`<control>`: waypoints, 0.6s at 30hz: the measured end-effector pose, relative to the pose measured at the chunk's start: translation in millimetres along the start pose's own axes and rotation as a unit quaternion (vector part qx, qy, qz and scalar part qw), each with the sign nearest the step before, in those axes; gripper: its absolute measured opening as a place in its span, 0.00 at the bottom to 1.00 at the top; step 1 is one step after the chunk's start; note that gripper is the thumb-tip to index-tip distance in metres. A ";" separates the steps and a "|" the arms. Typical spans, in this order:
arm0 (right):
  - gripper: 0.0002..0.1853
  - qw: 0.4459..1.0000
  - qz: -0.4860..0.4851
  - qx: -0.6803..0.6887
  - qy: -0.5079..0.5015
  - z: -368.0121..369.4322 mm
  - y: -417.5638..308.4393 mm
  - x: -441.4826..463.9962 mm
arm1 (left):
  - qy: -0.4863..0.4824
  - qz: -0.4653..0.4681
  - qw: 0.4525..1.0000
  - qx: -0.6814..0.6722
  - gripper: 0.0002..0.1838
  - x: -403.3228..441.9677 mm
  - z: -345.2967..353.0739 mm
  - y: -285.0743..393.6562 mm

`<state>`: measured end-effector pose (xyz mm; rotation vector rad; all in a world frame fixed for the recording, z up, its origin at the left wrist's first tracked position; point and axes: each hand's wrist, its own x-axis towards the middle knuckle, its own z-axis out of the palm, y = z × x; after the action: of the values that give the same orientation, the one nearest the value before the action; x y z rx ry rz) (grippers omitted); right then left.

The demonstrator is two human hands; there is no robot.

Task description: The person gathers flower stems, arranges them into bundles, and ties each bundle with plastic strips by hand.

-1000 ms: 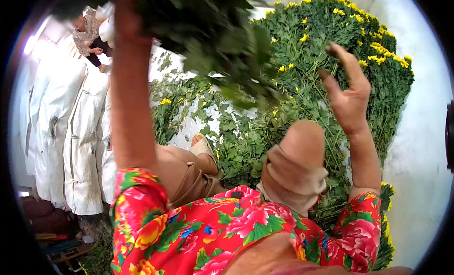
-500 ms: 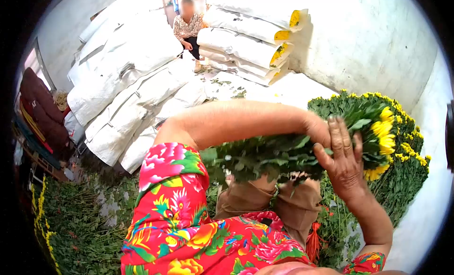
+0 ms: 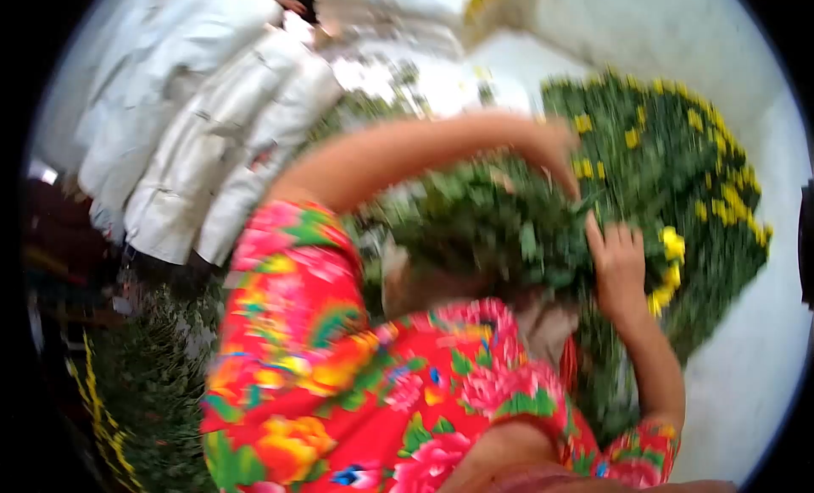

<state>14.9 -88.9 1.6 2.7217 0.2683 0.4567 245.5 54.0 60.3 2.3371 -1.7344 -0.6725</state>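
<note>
A leafy bunch of yellow flowers (image 3: 509, 226) lies sideways across my lap, its blooms pointing right. My right hand (image 3: 619, 264) rests on the bunch just behind the blooms, its fingers bent over the stems. Above the leaves, my left hand (image 3: 555, 154) reaches over from the left; it is smeared by motion, so its fingers and anything in them cannot be made out.
A large heap of yellow flowers (image 3: 678, 154) stands at the right against the wall. White wrapped bundles (image 3: 212, 128) are stacked at the upper left. More flowers (image 3: 153, 400) lie at the lower left. Part of another person (image 3: 288, 0) shows at the top.
The bunch has come down from overhead at the left to lie across my lap. My left hand has since lifted off toward the top of the bunch. The view has tilted.
</note>
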 end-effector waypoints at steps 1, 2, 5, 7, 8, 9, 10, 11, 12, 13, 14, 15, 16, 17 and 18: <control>0.34 1.000 0.008 -0.009 -0.008 4.2 0.2 -3.2 | 0.031 -0.053 0.989 -0.134 0.56 -33.4 -17.0 1.7; 0.31 0.999 0.027 0.006 -0.022 3.9 0.0 -1.0 | 0.111 -0.030 0.984 -0.133 0.53 -49.2 -20.0 -0.2; 0.29 0.999 0.048 0.006 -0.017 2.8 -6.0 -3.3 | 0.234 0.126 0.963 -0.037 0.54 -90.6 -22.6 3.6; 0.27 0.999 0.031 -0.011 0.002 3.1 -7.6 -2.6 | 0.305 0.187 0.934 0.014 0.61 -105.6 17.5 30.4; 0.27 0.999 0.033 -0.009 -0.005 5.8 -5.0 -6.2 | 0.264 0.118 0.955 0.063 0.68 -95.6 42.6 44.5; 0.27 0.999 0.034 -0.007 -0.007 7.0 -5.5 -9.2 | 0.276 0.091 0.951 0.106 0.71 -82.5 74.2 51.2; 0.29 0.999 0.038 0.022 -0.019 5.6 -6.7 -9.6 | 0.273 0.055 0.951 0.138 0.67 -65.8 103.8 51.1; 0.31 0.998 0.040 0.048 -0.026 4.7 -5.9 -9.3 | 0.290 0.028 0.941 0.172 0.62 -55.4 126.9 46.9; 0.33 0.999 0.030 0.005 -0.036 8.6 -8.3 -12.4 | 0.306 0.000 0.930 0.204 0.56 -44.9 150.6 42.3; 0.35 0.995 0.040 -0.012 -0.091 3.3 -7.3 -12.3 | 0.360 -0.009 0.898 0.250 0.49 -32.2 154.0 40.5; 0.35 0.998 0.032 0.002 -0.046 8.3 -3.5 -15.9 | 0.368 -0.008 0.900 0.234 0.44 -25.6 156.2 40.3; 0.35 1.000 0.023 0.003 0.001 12.9 -2.0 -13.7 | 0.372 -0.018 0.902 0.221 0.40 -26.7 157.1 37.7; 0.33 0.999 0.030 0.027 0.010 16.8 -3.5 -14.6 | 0.351 -0.023 0.909 0.222 0.38 -28.7 155.2 37.1; 0.31 0.998 0.030 0.046 0.010 15.8 -3.9 -11.8 | 0.319 -0.032 0.922 0.216 0.35 -31.0 153.5 38.0; 0.33 0.999 0.032 0.036 0.019 22.5 -3.5 -13.2 | 0.317 -0.017 0.924 0.212 0.36 -35.1 150.1 39.4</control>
<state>10.1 -96.1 -23.1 2.8005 0.2131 0.5269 137.3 95.4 -48.8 2.4397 -1.6244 0.4819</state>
